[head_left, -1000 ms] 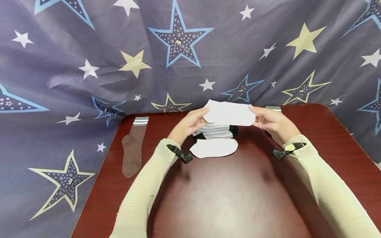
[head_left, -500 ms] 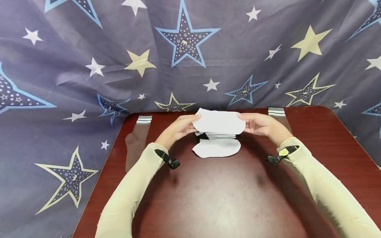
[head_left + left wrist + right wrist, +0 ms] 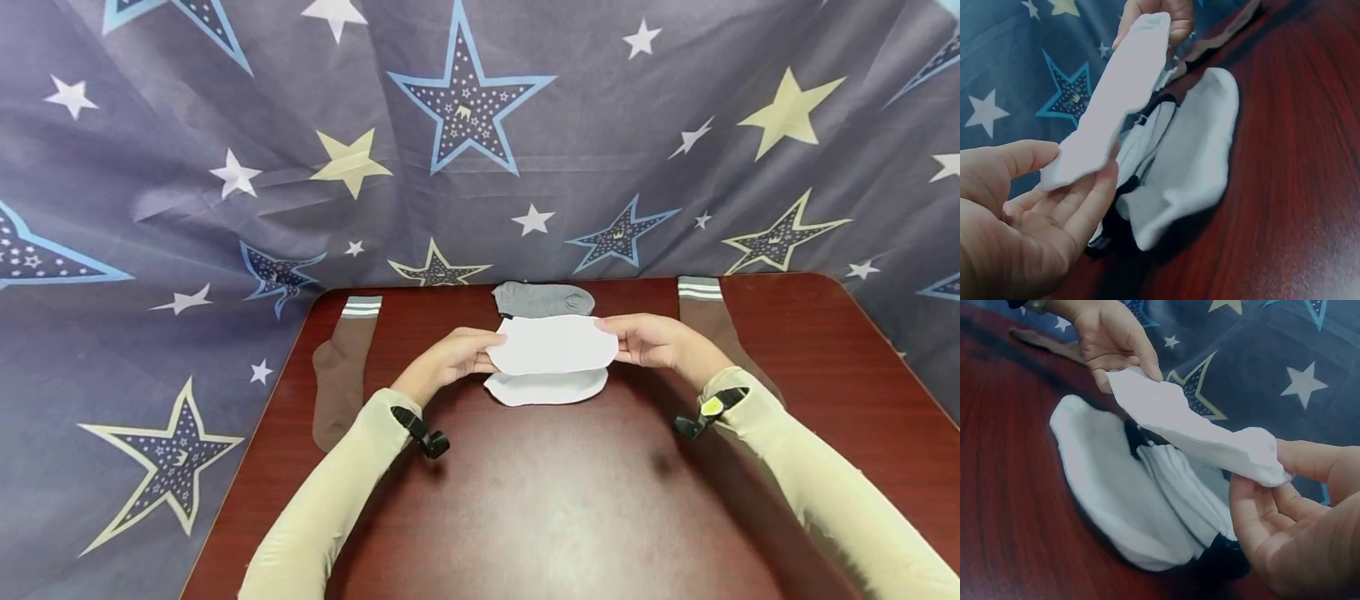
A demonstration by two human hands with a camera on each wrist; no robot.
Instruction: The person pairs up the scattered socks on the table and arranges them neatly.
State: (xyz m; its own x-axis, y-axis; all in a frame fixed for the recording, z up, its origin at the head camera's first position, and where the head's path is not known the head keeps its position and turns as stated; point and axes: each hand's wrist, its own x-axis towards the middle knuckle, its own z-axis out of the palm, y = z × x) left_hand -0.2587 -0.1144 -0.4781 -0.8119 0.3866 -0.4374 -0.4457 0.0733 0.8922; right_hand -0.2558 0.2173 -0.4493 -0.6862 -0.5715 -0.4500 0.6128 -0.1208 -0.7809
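Note:
A white ankle sock (image 3: 553, 345) is stretched level between my two hands above the table. My left hand (image 3: 453, 360) pinches one end between thumb and fingers. The other end is pinched by my right hand (image 3: 654, 340). Just below it, a second white sock (image 3: 547, 388) lies flat, partly covered in the head view. Both wrist views show a striped sock (image 3: 1145, 139) with black ends beside that second sock; in the head view the held sock hides it. Behind them a grey ankle sock (image 3: 546, 299) lies near the back edge.
A brown sock (image 3: 343, 375) with a grey, white-striped cuff lies at the left of the dark red table (image 3: 555, 500). Its lookalike, another brown sock (image 3: 708, 310), lies at the right, partly behind my right forearm. A star-patterned cloth (image 3: 300, 100) hangs behind the table.
Both hands have come down and nearer with the white sock, first moving slightly left. The grey sock behind has come into sight, while the striped one is now covered in the head view.

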